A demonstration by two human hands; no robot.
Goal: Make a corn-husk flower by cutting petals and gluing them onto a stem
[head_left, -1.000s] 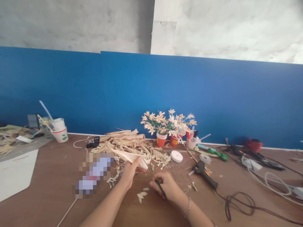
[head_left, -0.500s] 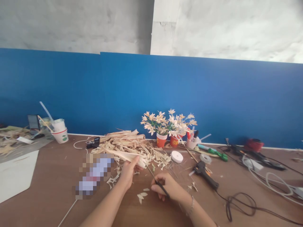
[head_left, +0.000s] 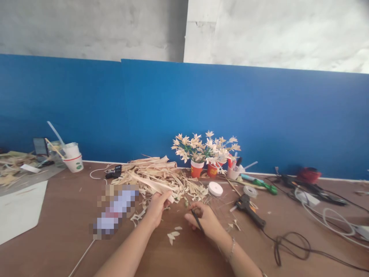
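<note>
My left hand pinches a long pale husk strip, which slants up and left over a heap of dry husks. Dark scissors are gripped in my right hand, their blades pointing up and left near the heap's front edge. Between my wrists, several small cut petals lie on the brown table.
Husk flowers stand in red cups behind a white tape roll. On the right lie a black glue gun and cables. A blurred-out object and a white cup are at left.
The husk strip has turned slightly and its near end sits farther from the scissors. My right hand has moved up a little, and the view has shifted slightly.
</note>
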